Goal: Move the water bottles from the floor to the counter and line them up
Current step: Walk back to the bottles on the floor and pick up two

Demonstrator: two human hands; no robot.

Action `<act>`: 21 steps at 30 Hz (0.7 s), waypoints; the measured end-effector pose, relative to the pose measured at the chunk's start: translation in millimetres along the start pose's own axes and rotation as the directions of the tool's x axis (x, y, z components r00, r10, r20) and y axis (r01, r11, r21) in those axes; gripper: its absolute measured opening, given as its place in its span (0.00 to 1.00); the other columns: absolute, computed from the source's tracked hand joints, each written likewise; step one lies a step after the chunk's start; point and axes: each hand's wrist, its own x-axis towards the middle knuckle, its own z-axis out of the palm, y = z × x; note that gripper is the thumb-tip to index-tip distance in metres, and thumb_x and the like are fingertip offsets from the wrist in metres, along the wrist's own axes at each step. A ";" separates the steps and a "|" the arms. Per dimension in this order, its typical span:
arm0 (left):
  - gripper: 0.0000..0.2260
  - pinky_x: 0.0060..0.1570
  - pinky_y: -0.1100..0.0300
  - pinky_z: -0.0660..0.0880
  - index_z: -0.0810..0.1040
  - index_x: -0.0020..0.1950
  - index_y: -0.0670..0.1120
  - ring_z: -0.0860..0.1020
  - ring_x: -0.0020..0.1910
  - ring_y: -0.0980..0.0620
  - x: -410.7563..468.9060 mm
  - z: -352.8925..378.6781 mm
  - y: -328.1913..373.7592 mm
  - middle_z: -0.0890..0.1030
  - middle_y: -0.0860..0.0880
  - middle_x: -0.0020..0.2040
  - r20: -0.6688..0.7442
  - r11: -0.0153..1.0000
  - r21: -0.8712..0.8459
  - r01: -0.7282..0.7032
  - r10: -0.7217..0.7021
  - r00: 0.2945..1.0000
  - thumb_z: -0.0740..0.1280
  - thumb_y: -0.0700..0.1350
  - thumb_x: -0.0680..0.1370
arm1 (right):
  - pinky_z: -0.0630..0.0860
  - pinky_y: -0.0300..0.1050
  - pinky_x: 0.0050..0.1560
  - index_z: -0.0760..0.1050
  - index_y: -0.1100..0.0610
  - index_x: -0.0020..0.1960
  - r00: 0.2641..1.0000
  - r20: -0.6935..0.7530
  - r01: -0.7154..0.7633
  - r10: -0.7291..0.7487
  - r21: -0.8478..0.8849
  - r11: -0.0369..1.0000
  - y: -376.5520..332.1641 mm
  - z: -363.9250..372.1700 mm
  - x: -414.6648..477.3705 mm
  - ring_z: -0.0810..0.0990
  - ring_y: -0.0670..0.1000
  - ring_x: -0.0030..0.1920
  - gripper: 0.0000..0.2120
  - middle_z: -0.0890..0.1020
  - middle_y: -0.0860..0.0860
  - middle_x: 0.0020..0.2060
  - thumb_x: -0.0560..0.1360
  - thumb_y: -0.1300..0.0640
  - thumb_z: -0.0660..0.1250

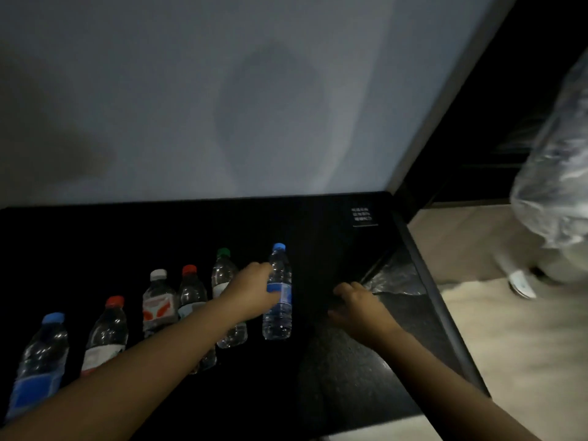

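A pale wall (191, 90) fills the upper view. Below it lies the black table (318, 361), and the beige floor (525, 345) runs along its right side. A crumpled clear plastic bag (560, 154) shows at the right edge, above the floor. A sheet of clear film (397, 281) lies on the table's right part.

Two bare forearms reach in from below. Six water bottles stand upright on the table in a slanting row. From the left they are the near blue-capped bottle (41, 354), the first red-capped bottle (106, 335), the white-capped bottle (158, 300), the second red-capped bottle (191, 294), the green-capped bottle (224, 275) and the far blue-capped bottle (278, 313).

The left hand (251, 291) crosses in front of the green-capped bottle. Its fingers (259, 272) are wrapped round the far blue-capped bottle at its label, and that bottle's base is on the table.

The right hand (359, 308) sits low over the table just beside the film. Its fingers (345, 289) are bent; whether they hold anything cannot be told in the dim light.
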 end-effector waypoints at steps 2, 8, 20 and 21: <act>0.16 0.51 0.59 0.71 0.73 0.61 0.44 0.75 0.55 0.49 3.0 4.5 13.5 0.73 0.45 0.59 0.023 0.998 0.030 -0.059 0.058 0.998 0.68 0.47 0.75 | 0.74 0.46 0.55 0.69 0.54 0.65 1.000 -0.022 -0.017 0.016 -0.023 1.000 5.4 -7.5 -29.5 0.75 0.54 0.58 0.21 0.73 0.52 0.57 0.75 0.48 0.65; 0.24 0.52 0.63 0.70 0.69 0.68 0.46 0.74 0.57 0.53 5.6 31.7 70.4 0.73 0.48 0.63 0.112 0.972 0.027 -0.235 0.230 0.967 0.70 0.50 0.75 | 0.74 0.48 0.57 0.70 0.54 0.64 0.980 -0.115 -0.170 0.164 -0.047 0.984 38.1 -19.0 -111.1 0.74 0.55 0.59 0.21 0.73 0.53 0.59 0.75 0.46 0.65; 0.19 0.58 0.52 0.74 0.74 0.62 0.41 0.76 0.57 0.46 -52.5 139.7 237.9 0.76 0.45 0.58 0.370 0.802 0.048 -0.595 0.539 0.756 0.69 0.48 0.75 | 0.72 0.43 0.54 0.70 0.50 0.64 0.818 -0.242 -0.518 0.521 0.080 0.851 139.8 -16.5 -290.5 0.75 0.51 0.59 0.20 0.76 0.49 0.58 0.75 0.45 0.65; 0.19 0.58 0.53 0.74 0.74 0.62 0.41 0.76 0.58 0.46 -60.4 151.9 254.2 0.76 0.44 0.59 0.381 0.779 0.058 -0.625 0.561 0.735 0.69 0.48 0.75 | 0.72 0.43 0.54 0.71 0.50 0.64 0.801 -0.243 -0.543 0.546 0.088 0.835 149.3 -15.9 -308.5 0.75 0.51 0.58 0.19 0.76 0.49 0.58 0.75 0.46 0.64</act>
